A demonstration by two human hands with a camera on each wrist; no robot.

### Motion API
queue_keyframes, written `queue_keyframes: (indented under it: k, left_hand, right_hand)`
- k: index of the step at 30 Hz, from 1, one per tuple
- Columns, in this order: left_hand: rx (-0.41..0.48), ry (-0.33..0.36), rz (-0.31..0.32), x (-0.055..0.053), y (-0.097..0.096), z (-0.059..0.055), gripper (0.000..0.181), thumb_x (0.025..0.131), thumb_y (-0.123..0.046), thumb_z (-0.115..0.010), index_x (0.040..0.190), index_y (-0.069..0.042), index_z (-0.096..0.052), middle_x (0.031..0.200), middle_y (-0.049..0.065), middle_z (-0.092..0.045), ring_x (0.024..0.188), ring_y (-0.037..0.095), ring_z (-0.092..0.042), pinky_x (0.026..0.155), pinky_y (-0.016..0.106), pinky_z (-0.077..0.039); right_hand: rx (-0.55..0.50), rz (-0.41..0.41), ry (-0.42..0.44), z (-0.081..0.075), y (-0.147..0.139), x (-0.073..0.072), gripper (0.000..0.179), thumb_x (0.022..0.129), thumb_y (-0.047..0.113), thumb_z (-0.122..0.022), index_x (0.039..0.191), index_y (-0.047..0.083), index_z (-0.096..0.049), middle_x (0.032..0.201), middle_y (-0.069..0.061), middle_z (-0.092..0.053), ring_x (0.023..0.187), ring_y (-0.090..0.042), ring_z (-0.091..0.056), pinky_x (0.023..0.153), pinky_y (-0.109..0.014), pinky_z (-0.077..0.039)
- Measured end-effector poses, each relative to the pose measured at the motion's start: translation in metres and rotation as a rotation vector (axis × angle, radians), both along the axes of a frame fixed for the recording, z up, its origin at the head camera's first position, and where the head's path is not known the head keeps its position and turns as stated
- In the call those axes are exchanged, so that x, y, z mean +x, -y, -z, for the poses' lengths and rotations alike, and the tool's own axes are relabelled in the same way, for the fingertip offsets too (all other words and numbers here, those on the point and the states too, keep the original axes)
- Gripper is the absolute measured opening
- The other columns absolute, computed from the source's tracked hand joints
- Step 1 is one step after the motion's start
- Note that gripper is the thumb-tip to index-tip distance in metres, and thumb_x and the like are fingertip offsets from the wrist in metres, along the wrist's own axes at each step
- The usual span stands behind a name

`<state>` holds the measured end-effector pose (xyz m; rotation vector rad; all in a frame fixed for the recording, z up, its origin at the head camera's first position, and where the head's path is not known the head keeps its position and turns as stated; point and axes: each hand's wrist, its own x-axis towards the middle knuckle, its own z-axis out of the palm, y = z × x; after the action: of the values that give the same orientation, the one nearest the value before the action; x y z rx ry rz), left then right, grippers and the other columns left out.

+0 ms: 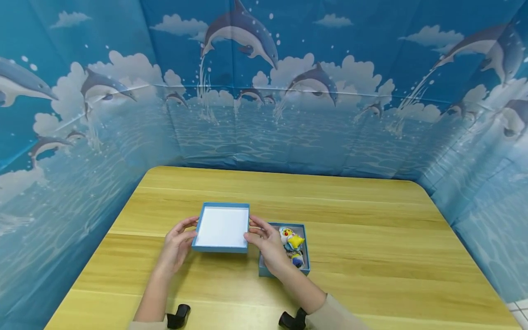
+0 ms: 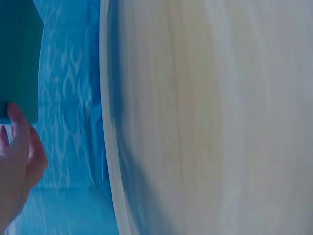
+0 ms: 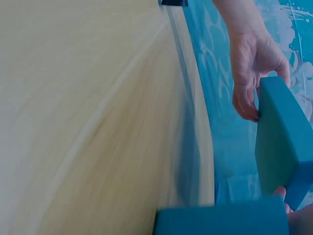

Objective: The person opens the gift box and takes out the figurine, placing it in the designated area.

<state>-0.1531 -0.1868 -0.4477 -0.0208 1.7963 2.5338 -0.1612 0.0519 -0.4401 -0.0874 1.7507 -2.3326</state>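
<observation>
A square blue box lid [image 1: 222,227] with a white inside is held up between both hands, its hollow side facing the head camera. My left hand [image 1: 176,245] pinches its left edge, thumb in front and fingers behind. On the opposite edge, my right hand [image 1: 268,245] grips the lid the same way. In the right wrist view the lid [image 3: 281,142] shows its outer face, raised over the table. Just right of the lid stands the blue box base [image 1: 284,224], partly covered by my right hand and forearm. Inside it lie small colourful figurines [image 1: 292,239], one holding a yellow star.
The light wooden table [image 1: 371,238] carries the box. Blue cloth printed with dolphins [image 1: 264,128] hangs behind the table and along its sides. Black camera straps [image 1: 178,316] sit at both wrists, close to the table's near side.
</observation>
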Motion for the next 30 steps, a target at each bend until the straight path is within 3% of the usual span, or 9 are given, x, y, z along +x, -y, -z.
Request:
queue_keyframes:
  k: [9,15,24,30]
  left_hand:
    - [-0.031,0.037,-0.022,0.002,0.027,0.001,0.033,0.085,0.006,-0.048,0.116,-0.005,-0.053,0.104,0.003,-0.044,0.091,0.009,-0.051,0.077,0.019,-0.049]
    - [-0.087,0.082,-0.024,0.004,0.044,0.002,0.034,0.085,0.004,-0.051,0.119,-0.003,-0.052,0.103,0.002,-0.046,0.092,0.009,-0.050,0.078,0.021,-0.049]
    - [-0.219,0.258,-0.018,0.003,0.055,0.007,0.043,0.085,-0.002,-0.057,0.127,-0.002,-0.047,0.104,-0.003,-0.051,0.091,0.008,-0.053,0.078,0.023,-0.050]
    - [-0.333,0.318,0.020,0.001,0.058,0.010,0.054,0.086,-0.007,-0.059,0.135,0.003,-0.038,0.108,0.001,-0.054,0.094,0.008,-0.054,0.082,0.024,-0.049]
  right_hand:
    - [0.057,0.035,-0.014,0.002,0.032,0.001,0.053,0.080,0.000,-0.065,0.130,0.000,-0.047,0.120,-0.014,-0.046,0.104,-0.022,-0.047,0.076,-0.015,-0.046]
    - [0.081,0.059,-0.012,0.009,0.050,0.003,0.052,0.079,-0.002,-0.064,0.128,-0.001,-0.049,0.118,-0.015,-0.049,0.101,-0.020,-0.048,0.076,-0.014,-0.046]
    - [0.114,0.090,0.090,0.024,0.064,0.008,0.053,0.079,-0.003,-0.063,0.129,-0.001,-0.048,0.117,-0.012,-0.051,0.099,-0.020,-0.049,0.066,-0.014,-0.046]
    - [0.128,0.094,0.129,0.030,0.067,0.007,0.052,0.079,-0.005,-0.061,0.129,-0.005,-0.045,0.115,-0.014,-0.049,0.096,-0.020,-0.048,0.071,-0.015,-0.047]
